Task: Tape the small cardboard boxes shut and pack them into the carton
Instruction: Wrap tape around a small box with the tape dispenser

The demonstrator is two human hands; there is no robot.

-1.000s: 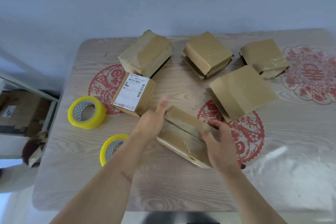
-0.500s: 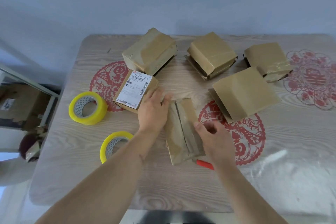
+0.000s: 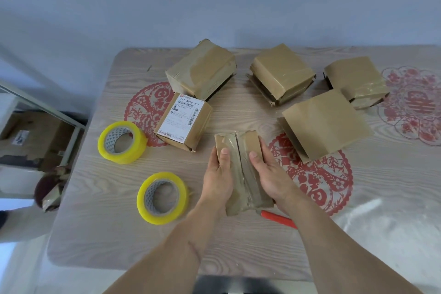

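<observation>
**Six small boxes out, one in hand**

Biggest thing first: the wood-grain worktop (image 3: 238, 246), with red paper-cut patterns under a clear cover. Off its left edge, lower down, sits a bigger cardboard carton (image 3: 33, 136).

Then the boxes. Along the far side there's a taped box (image 3: 202, 68) on the left, a second one (image 3: 282, 73) in the middle and a third (image 3: 356, 80) on the right. Just in front of those last two is a plain brown box (image 3: 324, 124), tilted, with an open side facing left. Touching the front of the far-left box is one with a white shipping label (image 3: 183, 122).

The box being worked on (image 3: 241, 145) lies in the middle near the front, its taped seam running away from the person. Left hand (image 3: 218, 179) and right hand (image 3: 270, 174) grip it from either side, thumbs on top beside the seam, fingers wrapped down the sides.

Two yellow tape rolls lie flat to the left, one farther back (image 3: 122, 142) and one nearer (image 3: 162, 198), well apart from each other.

Smallest: a red-handled tool (image 3: 278, 218) poking out from under the right wrist, just beside the held box's near end. Can't tell what it is.
</observation>
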